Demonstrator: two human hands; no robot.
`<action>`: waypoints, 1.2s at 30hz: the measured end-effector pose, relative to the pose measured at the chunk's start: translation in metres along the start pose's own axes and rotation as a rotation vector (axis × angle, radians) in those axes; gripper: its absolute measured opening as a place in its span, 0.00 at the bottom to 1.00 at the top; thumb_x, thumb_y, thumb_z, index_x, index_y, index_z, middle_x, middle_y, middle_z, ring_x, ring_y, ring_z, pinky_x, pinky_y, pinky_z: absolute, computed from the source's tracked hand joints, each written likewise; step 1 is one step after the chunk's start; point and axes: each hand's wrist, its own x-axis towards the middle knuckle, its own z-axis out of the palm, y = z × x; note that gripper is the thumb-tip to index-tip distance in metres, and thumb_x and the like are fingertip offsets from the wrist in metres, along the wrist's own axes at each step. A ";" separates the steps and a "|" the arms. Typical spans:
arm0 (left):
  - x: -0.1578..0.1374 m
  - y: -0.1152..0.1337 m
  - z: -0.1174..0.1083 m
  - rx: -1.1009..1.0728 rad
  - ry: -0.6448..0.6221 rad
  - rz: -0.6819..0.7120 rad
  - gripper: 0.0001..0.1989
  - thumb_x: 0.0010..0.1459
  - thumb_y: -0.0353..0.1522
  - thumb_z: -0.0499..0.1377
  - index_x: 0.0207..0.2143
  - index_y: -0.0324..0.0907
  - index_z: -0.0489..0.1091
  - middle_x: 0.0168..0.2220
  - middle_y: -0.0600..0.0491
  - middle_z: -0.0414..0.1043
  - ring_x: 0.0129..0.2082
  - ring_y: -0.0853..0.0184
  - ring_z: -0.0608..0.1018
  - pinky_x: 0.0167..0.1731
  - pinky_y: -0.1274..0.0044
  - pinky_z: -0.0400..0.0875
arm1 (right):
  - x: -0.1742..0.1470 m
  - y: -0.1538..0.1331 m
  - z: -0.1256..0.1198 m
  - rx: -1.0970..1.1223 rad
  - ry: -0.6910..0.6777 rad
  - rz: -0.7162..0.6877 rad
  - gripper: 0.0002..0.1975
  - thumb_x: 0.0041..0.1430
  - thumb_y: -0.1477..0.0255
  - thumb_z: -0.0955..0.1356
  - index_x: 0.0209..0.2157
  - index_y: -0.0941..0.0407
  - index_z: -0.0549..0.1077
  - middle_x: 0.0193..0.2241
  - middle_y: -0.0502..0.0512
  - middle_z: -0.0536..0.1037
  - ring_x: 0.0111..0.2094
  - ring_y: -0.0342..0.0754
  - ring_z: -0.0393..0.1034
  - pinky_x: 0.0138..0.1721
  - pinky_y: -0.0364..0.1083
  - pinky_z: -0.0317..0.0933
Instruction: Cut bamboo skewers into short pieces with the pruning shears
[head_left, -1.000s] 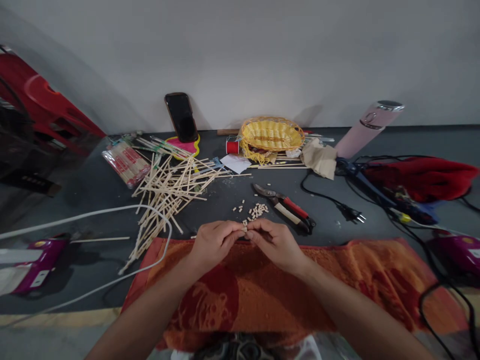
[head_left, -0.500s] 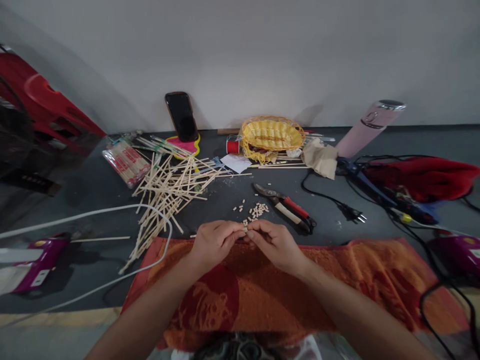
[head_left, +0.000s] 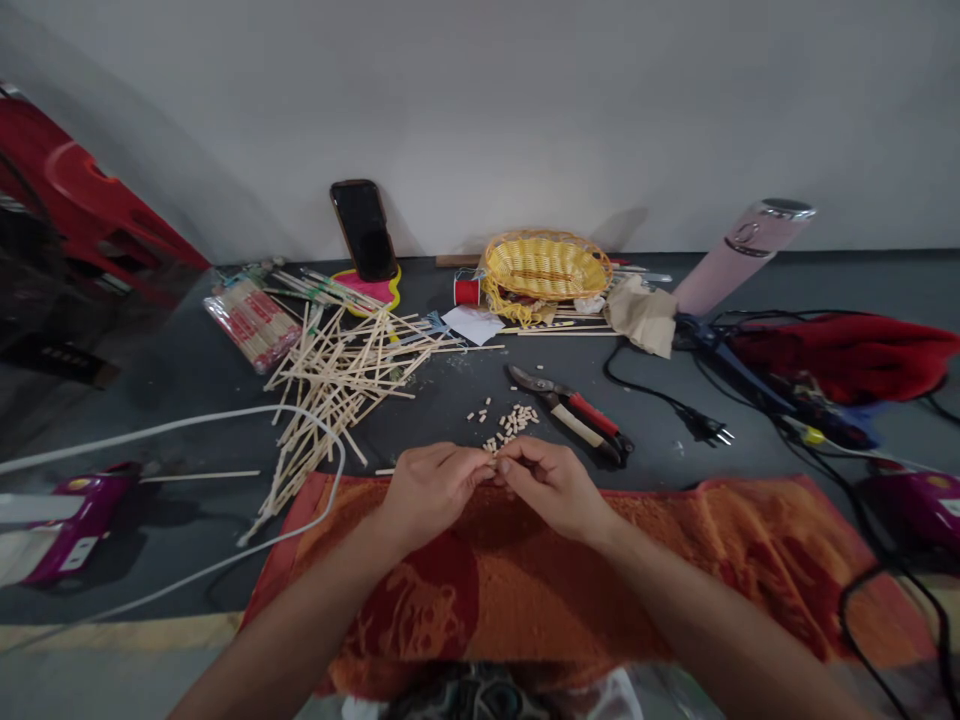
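My left hand point(head_left: 437, 490) and my right hand point(head_left: 553, 487) meet fingertip to fingertip over the far edge of an orange towel point(head_left: 555, 600). Both pinch closed, and whatever sits between the fingertips is too small and covered to make out. Just beyond them lies a small heap of short cut wooden pieces point(head_left: 519, 419), with a few scattered to its left. A pale stick end point(head_left: 385, 472) shows left of my left hand; whether the hand touches it is hidden. Pruning shears point(head_left: 571, 412) with one red and one pale handle rest beyond my right hand.
Many thin wooden sticks point(head_left: 337, 385) lie in a loose pile at left, beside a wrapped bundle point(head_left: 251, 325). Behind are a phone point(head_left: 364, 230), red thread spool point(head_left: 466, 292), yellow basket point(head_left: 547, 268) and pink flask point(head_left: 742, 255). A white cable point(head_left: 187, 425) and black plug point(head_left: 709, 428) flank the workspace.
My fingertips have drawn closer together, and the pale bit showing between them is more covered. The stick end at left shows slightly more. Little else differs.
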 end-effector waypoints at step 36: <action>0.000 0.000 0.001 -0.148 0.053 -0.091 0.06 0.62 0.35 0.57 0.36 0.44 0.73 0.31 0.56 0.79 0.30 0.70 0.79 0.32 0.79 0.69 | 0.001 -0.002 0.002 0.249 -0.024 0.114 0.09 0.59 0.65 0.67 0.32 0.56 0.71 0.26 0.48 0.70 0.26 0.40 0.63 0.29 0.41 0.61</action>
